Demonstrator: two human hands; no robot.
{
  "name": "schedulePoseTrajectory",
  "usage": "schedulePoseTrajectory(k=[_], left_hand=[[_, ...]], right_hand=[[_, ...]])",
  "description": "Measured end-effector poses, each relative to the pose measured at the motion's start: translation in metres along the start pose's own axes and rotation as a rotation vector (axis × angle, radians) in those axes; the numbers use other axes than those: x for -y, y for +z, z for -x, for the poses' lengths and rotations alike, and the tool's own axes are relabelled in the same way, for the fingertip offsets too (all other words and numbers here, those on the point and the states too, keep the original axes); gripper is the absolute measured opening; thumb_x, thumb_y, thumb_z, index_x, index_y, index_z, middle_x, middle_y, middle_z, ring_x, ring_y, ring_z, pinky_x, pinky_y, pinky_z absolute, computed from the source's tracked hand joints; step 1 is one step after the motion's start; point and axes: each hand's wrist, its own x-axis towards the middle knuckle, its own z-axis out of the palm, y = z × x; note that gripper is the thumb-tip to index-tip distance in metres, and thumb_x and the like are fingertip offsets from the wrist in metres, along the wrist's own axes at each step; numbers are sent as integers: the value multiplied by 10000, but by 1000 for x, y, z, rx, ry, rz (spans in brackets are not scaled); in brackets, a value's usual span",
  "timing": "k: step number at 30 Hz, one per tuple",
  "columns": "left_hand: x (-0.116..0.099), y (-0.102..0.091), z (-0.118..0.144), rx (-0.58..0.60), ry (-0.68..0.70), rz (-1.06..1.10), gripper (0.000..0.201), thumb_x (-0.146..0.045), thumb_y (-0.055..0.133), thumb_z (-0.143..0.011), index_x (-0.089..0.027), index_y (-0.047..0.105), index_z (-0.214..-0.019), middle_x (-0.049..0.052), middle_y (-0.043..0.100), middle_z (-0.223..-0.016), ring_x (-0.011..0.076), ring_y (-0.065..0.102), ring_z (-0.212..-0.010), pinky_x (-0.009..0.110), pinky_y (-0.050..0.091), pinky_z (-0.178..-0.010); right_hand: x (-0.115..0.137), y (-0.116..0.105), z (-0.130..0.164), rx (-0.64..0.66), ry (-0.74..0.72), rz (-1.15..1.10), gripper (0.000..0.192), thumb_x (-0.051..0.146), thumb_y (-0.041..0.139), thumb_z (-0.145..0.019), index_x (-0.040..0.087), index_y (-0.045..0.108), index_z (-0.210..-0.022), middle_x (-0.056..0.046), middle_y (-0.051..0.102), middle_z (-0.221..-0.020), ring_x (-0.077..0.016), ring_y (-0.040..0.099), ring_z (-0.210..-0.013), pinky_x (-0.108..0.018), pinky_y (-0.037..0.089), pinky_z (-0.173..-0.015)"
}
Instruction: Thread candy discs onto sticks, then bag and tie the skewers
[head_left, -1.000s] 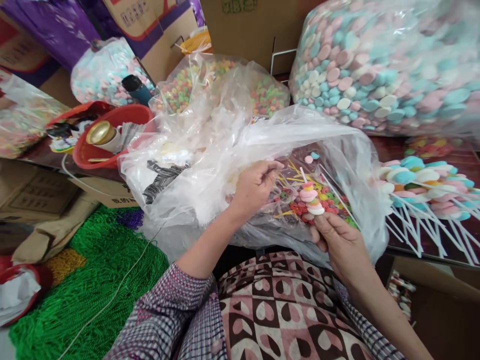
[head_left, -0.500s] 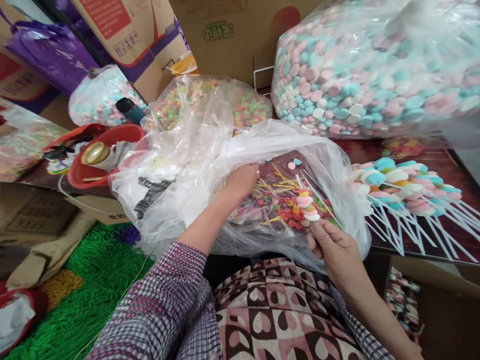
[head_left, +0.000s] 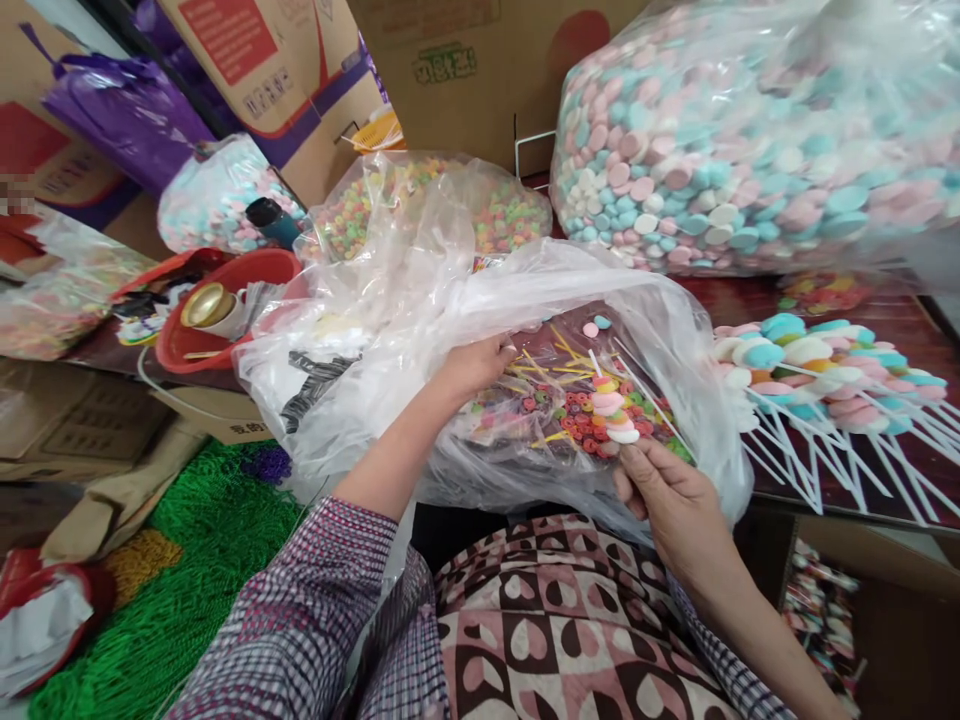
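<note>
Head view: my hands at an open clear plastic bag (head_left: 420,330) of small ring-shaped candies (head_left: 577,420).

My right hand (head_left: 671,500), palm up, pinches a white stick stacked with pastel candy discs (head_left: 611,405) over the bag's mouth. My left hand (head_left: 480,362), arm stretched forward, reaches inside with fingers curled around thin yellow sticks (head_left: 547,370); finished skewers (head_left: 817,370) lie on the dark worktop (head_left: 885,300).

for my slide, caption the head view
Right hand holds a candy skewer; left hand reaches into the plastic bag.

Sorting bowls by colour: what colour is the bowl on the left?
Red bowl, clearest in the head view.
</note>
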Motion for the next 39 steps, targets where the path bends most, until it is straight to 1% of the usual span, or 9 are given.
schedulePoseTrajectory(k=[5,10,19,21,24,27,29,33,39], left_hand=[[1,7,-8,13,15,-81,355,-373,390,-978,-256,636,-1206,60,715,-1168,245,662,-1085,323,471,-892],[-12,1,-3,40,-6,-193,358,-314,419,-968,-161,638,-1205,160,695,-1193,290,659,-1097,364,479,-898],[4,13,16,-154,317,-173,216,-166,492,-888,-119,644,-1034,155,664,-1120,282,618,-1066,383,464,-878],[6,17,19,-213,330,19,148,-161,528,-863,-129,637,-959,122,675,-1021,244,620,-987,371,462,-870],[6,25,30,-252,257,623,114,-254,591,-858,-164,616,-924,41,662,-872,159,603,-821,312,475,-787],[5,37,43,-137,163,1304,281,-372,711,-792,-191,636,-994,6,660,-870,113,595,-765,264,479,-712],[5,45,52,-41,87,1591,386,-410,807,-698,-197,667,-988,0,664,-860,99,592,-732,257,484,-692],[5,54,62,29,-40,1835,434,-434,884,-602,-188,687,-901,-18,646,-768,80,570,-645,261,507,-656],[4,54,66,-25,-45,1903,472,-421,916,-549,-187,685,-888,-23,653,-781,73,589,-646,238,512,-637]], right_hand=[[1,4,2,-9,-6,17,369,552,657,-855,196,637,-758,35,517,-568,-88,378,-473,-231,276,-453],[0,3,4,13,-12,33,376,527,651,-873,198,592,-700,30,527,-579,-83,391,-482,-230,285,-464],[3,10,5,36,2,86,303,497,625,-892,213,639,-786,34,518,-571,-95,380,-481,-240,291,-464],[5,11,5,45,-8,121,317,508,617,-893,213,638,-777,34,515,-557,-96,376,-476,-238,292,-459],[9,13,7,79,-43,191,332,522,597,-898,209,646,-796,39,497,-517,-100,385,-467,-237,302,-460],[14,17,11,133,-58,262,345,528,575,-905,198,664,-855,48,478,-470,-104,392,-438,-246,315,-462],[17,21,13,177,-56,307,354,525,565,-906,191,677,-873,50,473,-448,-108,392,-414,-254,320,-459],[19,30,14,222,-71,383,350,500,556,-900,183,699,-860,50,461,-430,-116,404,-400,-265,319,-454],[19,33,14,179,-101,466,329,458,549,-900,178,721,-879,44,455,-468,-120,391,-430,-265,307,-453]])
